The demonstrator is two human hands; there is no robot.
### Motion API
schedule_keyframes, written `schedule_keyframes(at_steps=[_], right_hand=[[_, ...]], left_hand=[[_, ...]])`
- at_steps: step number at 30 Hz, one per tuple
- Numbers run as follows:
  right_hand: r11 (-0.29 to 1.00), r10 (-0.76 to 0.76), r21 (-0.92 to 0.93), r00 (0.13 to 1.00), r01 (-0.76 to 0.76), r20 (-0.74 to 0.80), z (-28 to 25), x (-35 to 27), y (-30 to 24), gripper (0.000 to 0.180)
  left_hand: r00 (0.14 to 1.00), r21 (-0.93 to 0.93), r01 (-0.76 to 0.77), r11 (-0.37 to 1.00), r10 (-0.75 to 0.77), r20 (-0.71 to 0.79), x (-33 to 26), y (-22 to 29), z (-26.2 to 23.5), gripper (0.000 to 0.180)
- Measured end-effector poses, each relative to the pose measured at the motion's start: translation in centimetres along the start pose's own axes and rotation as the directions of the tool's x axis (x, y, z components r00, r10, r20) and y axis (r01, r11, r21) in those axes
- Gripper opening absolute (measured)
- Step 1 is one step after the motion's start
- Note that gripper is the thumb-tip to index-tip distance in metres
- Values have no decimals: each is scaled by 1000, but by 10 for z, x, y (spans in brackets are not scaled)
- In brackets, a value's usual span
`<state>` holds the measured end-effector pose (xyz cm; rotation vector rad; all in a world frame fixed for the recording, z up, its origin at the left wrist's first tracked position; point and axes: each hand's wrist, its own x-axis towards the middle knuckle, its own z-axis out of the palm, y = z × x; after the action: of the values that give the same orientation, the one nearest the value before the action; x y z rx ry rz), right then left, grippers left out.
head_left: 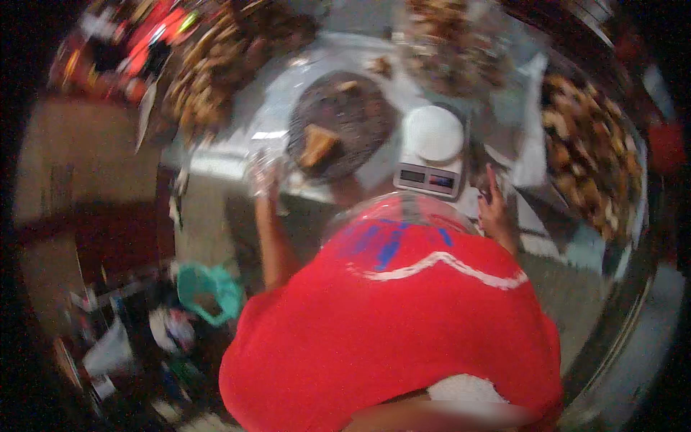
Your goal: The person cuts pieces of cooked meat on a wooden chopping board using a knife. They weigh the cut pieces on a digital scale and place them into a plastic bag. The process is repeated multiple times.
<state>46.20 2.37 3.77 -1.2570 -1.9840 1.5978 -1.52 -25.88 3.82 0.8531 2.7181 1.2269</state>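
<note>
My left hand (266, 176) is at the table's near edge, left of a dark round board (353, 115). Clear plastic, perhaps a glove or a bag, shows around its fingers, which are too blurred to read. On the board lie a brown wedge-shaped piece (319, 146) and a small pale piece (348, 86). My right hand (495, 209) is beside a white kitchen scale (426, 178), its fingers stretched out and apart, nothing seen in them. The scale carries a round white pan (433, 134) with nothing on it.
Brown pieces are heaped at the far left (209, 79) and inside a container (594, 155) on the right. Clear plastic with more brown pieces (446, 43) lies behind the scale. Below the table on the left stands a green basket (210, 291), near a cardboard box (72, 165).
</note>
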Motion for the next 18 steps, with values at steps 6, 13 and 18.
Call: schedule_keyframes(at_steps=[6, 13, 18], right_hand=[[886, -133, -373, 921, 276, 365, 32, 50, -69, 70], [678, -114, -483, 729, 554, 675, 103, 72, -153, 69], [525, -72, -553, 681, 647, 729, 143, 71, -183, 70]], left_hand=[[992, 35, -63, 997, 59, 107, -31, -26, 48, 46], [979, 38, 196, 980, -197, 41, -44, 34, 65, 47], [983, -167, 178, 970, -169, 65, -58, 47, 62, 46]])
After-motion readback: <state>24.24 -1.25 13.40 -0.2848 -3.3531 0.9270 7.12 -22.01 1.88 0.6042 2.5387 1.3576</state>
